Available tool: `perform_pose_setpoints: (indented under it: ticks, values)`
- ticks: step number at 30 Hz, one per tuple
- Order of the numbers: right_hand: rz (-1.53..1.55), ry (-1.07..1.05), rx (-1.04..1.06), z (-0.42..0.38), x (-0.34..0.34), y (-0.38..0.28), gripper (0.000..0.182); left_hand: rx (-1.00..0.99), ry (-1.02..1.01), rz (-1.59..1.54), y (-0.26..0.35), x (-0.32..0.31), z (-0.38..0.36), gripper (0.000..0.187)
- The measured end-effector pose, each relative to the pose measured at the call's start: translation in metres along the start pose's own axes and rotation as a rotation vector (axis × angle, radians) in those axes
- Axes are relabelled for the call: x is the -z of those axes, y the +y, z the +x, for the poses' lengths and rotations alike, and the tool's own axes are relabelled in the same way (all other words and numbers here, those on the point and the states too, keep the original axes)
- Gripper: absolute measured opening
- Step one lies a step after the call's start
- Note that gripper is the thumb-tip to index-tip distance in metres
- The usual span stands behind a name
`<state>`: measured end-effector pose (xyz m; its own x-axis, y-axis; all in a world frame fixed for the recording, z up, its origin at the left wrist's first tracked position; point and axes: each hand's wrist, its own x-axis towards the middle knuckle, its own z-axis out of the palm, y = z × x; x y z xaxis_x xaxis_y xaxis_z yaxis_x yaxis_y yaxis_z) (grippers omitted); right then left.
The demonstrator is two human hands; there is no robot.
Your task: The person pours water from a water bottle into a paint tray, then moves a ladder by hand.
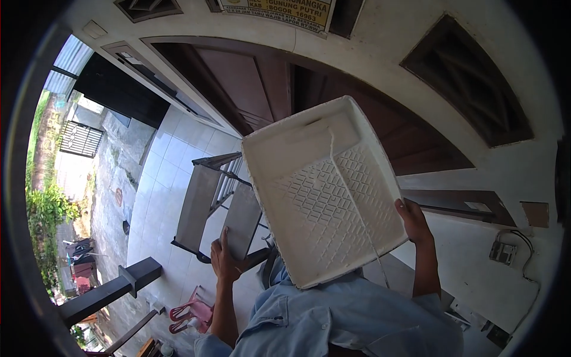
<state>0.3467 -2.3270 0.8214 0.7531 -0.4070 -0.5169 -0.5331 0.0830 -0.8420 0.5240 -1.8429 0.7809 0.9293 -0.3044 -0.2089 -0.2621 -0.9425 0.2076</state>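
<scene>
My right hand (414, 221) grips the right edge of a large paint tray (318, 250), thumb over the rim. The tray is tilted up toward me, its inside coated in off-white paint, with a ribbed diamond pattern on the sloping part. A thin, bent, pale rod (348, 193) runs down the tray and past its lower rim. My left hand (225, 260) is beside a grey-stepped stepladder (196, 208), index finger stretched out, overlapping the edge of a step in this view. It holds nothing that shows.
Brown double doors (232, 83) stand behind the tray. Pale tiles (157, 196) cover the floor around the stepladder. A dark post (110, 291) rises at the lower left, near a pink plastic chair (193, 310). A small box with cables (503, 252) is fixed to the right wall.
</scene>
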Motion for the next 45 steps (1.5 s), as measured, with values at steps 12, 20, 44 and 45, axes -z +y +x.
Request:
perform_pose_setpoints:
  ticks: [12, 20, 44, 45]
  values:
    - [0.001, -0.086, 0.2, 0.054, -0.075, -0.057, 0.054, -0.067, -0.04, 0.043, -0.014, 0.009, 0.0, 0.122]
    - [-0.019, -0.24, 0.247, 0.123, -0.144, -0.078, 0.05, -0.118, -0.029, -0.181, -0.029, 0.021, -0.008, 0.105]
    - [-0.189, -0.633, 0.435, 0.148, -0.245, -0.11, 0.049, 0.504, 0.399, -1.57, -0.014, 0.045, 0.021, 0.065]
    - [-0.246, -0.626, 0.425, 0.149, -0.247, -0.109, 0.048, 0.503, 0.409, -1.6, -0.016, 0.044, 0.019, 0.065]
